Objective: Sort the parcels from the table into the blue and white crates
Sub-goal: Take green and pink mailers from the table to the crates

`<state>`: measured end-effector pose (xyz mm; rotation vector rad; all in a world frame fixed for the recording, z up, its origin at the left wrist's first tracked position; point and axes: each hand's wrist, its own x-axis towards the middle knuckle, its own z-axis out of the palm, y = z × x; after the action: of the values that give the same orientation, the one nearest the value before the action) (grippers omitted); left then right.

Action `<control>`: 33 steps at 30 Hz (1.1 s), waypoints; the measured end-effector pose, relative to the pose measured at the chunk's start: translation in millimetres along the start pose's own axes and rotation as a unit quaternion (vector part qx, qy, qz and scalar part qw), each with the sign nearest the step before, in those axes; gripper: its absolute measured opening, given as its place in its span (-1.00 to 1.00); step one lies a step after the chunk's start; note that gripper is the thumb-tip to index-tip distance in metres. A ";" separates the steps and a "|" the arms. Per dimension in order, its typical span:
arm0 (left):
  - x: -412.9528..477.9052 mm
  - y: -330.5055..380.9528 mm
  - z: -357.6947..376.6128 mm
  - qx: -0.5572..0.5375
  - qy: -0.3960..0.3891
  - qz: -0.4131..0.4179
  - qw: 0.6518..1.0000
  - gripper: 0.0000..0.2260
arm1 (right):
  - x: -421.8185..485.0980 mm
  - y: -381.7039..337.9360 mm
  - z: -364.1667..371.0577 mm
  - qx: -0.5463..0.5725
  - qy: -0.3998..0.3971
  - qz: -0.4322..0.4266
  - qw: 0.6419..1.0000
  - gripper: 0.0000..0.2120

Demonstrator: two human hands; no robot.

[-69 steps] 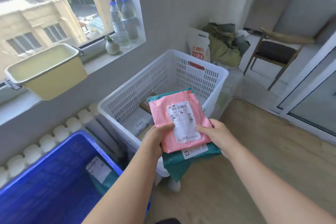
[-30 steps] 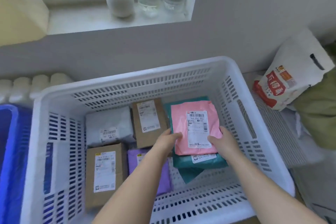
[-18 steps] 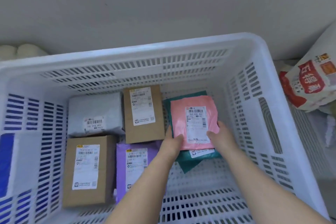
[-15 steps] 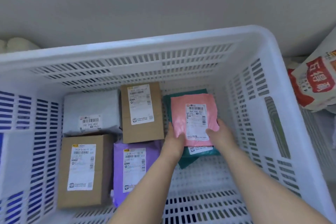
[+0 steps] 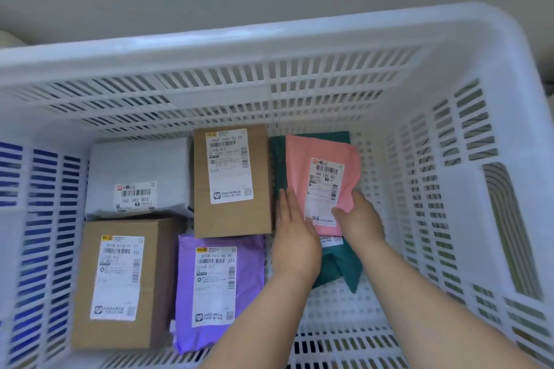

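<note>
Under right hand (image 5: 358, 219) grip, pink parcel (image 5: 322, 165) tops green parcel (image 5: 335, 266).

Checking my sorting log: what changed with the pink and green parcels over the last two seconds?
Both hands lowered the pink parcel, stacked on the green parcel, into the white crate. The left hand has flattened out; the right hand still pinches the pink parcel. The tall brown box and purple parcel stayed put.

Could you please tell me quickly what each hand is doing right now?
Left hand: open, fingers flat against the pink parcel.
Right hand: holding the pink parcel's edge.
</note>
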<state>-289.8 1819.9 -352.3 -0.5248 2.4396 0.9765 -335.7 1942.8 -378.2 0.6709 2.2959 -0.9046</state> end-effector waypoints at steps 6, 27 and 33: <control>-6.6 -2.0 -12.4 -0.021 -0.050 -0.026 0.998 -0.42 | -4.7 -1.6 -7.1 -0.019 0.022 0.015 0.999 -0.60; -82.1 -95.8 -171.0 -0.060 -0.071 -0.209 0.973 -0.72 | -153.4 -76.4 16.7 -0.080 -0.286 0.004 0.955 -0.79; -74.2 -135.5 -179.0 0.153 -0.123 -0.205 0.959 -0.76 | -168.3 -75.8 67.1 -0.216 -0.293 -0.067 0.929 -0.84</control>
<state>-209.4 1613.2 -270.4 -0.7127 2.0874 0.4528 -242.3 1805.3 -273.6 0.0332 1.9028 -0.5257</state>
